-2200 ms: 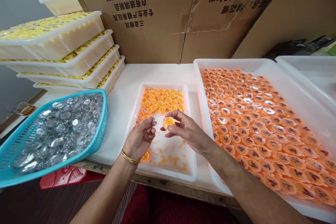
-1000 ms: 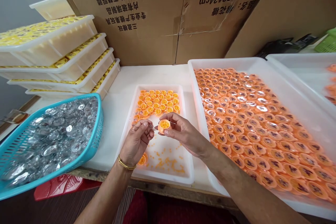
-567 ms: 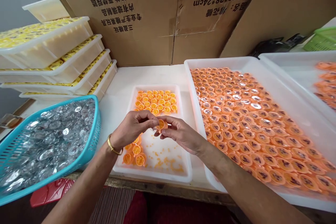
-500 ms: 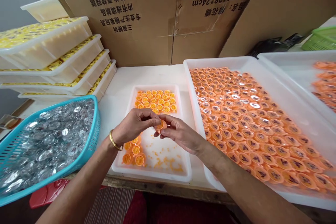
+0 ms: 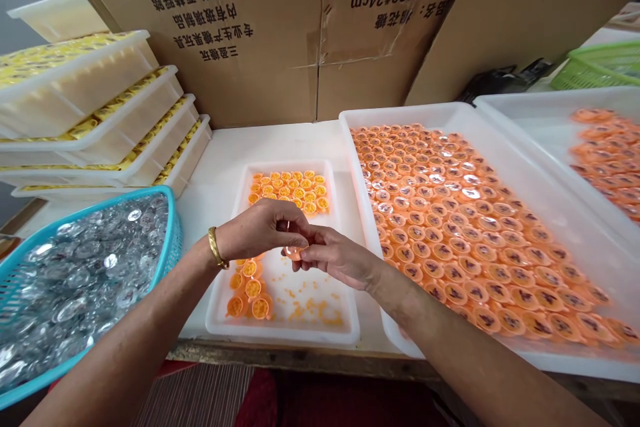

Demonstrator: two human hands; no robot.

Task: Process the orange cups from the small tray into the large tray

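The right hand (image 5: pixel 345 257) grips a small, round, orange plastic cup (image 5: pixel 295 253), probably for steadiness; the left hand (image 5: pixel 267 227) pinches it from above.

Right hand (image 5: pixel 343 257) held a small orange cup (image 5: pixel 295 253); left hand (image 5: pixel 265 230), gold bracelet (image 5: pixel 215 247) on its wrist, had its thumb on the cup, rest of its grip hidden. Below both hands sat a small white tray (image 5: pixel 283 337), filled cups (image 5: pixel 253 288) beyond and nearer than the left hand, orange bits (image 5: pixel 313 312) below the right. Left of the left hand was a blue basket (image 5: pixel 173 233) of clear plastic pieces (image 5: pixel 93 267); right of the right hand, a big white tray (image 5: pixel 363 207) of orange cups. Cardboard (image 5: pixel 250 87) stood beyond both hands.
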